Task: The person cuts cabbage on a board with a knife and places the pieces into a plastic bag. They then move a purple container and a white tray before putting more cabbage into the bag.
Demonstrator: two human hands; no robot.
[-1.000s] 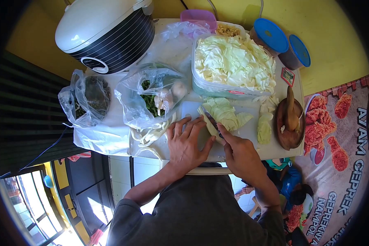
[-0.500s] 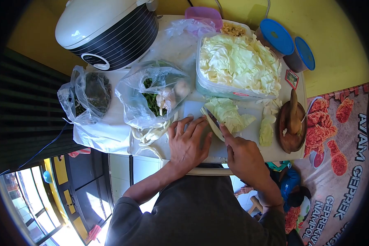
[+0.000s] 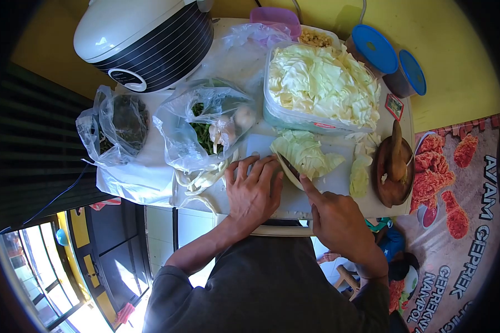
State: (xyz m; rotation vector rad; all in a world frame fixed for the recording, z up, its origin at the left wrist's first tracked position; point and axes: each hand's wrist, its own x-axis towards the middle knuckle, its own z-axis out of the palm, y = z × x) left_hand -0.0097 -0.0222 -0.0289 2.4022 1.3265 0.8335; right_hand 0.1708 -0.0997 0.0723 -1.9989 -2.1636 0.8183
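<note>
A white cutting board [image 3: 339, 158] lies at the front of the table with cut cabbage [image 3: 305, 154] on it. My left hand [image 3: 252, 188] rests on the board's left side, fingers spread and slightly bent, with the index fingertip against a pale strip of cabbage rib [image 3: 283, 166]. What lies under its palm is hidden. My right hand [image 3: 341, 222] is closed around the handle of a knife [image 3: 289, 166], index finger stretched along its back. The blade stands between the rib strip and the leafy cabbage. A loose cabbage piece [image 3: 361, 175] sits at the board's right.
A tub heaped with cut cabbage [image 3: 322, 126] stands behind the board. Plastic bags of vegetables [image 3: 178, 127] and a rice cooker [image 3: 150, 53] are at left. Right are a mortar with pestle [image 3: 380, 186] and blue-lidded containers [image 3: 375, 49]. A person [image 3: 391, 244] sits below right.
My right hand has shifted slightly right and toward me, and the knife has moved a little with it. My left hand stays nearly in place. The whole view has moved slightly.
</note>
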